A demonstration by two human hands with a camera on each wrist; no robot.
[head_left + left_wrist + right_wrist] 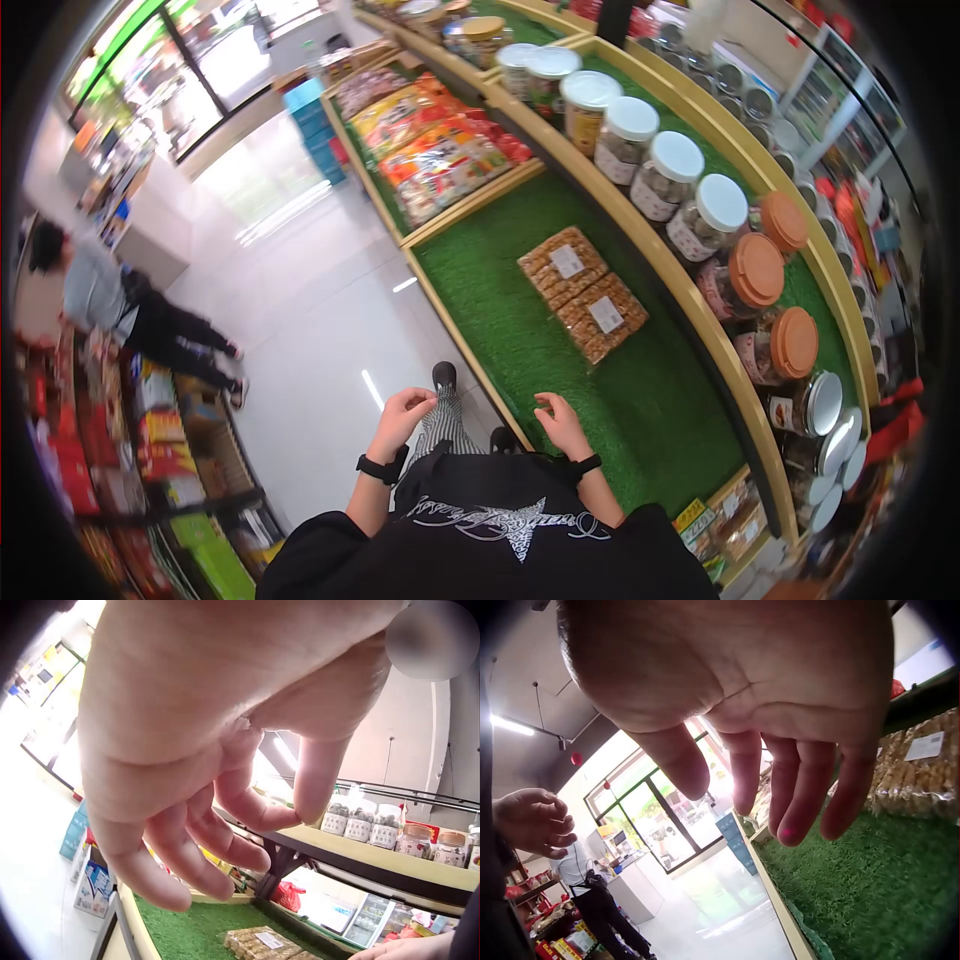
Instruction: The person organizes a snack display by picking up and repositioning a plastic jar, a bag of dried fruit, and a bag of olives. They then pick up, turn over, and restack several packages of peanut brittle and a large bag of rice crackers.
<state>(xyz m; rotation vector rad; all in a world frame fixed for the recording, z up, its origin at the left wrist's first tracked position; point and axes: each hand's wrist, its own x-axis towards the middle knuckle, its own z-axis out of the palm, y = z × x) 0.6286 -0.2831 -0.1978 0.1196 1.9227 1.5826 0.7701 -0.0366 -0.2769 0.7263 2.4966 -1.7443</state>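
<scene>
In the head view the left hand (403, 413) hangs above the floor, fingers loosely bent, holding nothing; in the left wrist view its thumb and index fingertip come close together or touch. The right hand (562, 425) hovers over the near part of the green turf display (480, 290), fingers relaxed and empty. Beyond the right hand, two clear packs of brown snack pieces with white labels, the farther pack (550, 275) and the nearer pack (590, 335), lie side by side on the turf. Neither hand touches them.
Lidded jars (668, 175) line the raised shelf on the right. Colourful bags (440, 155) fill the display's far compartment. Wooden edging (465, 370) borders the turf beside the tiled floor (300, 290). Another person (130, 300) stands at the left near stocked shelves. Blue boxes (312, 130) are stacked farther off.
</scene>
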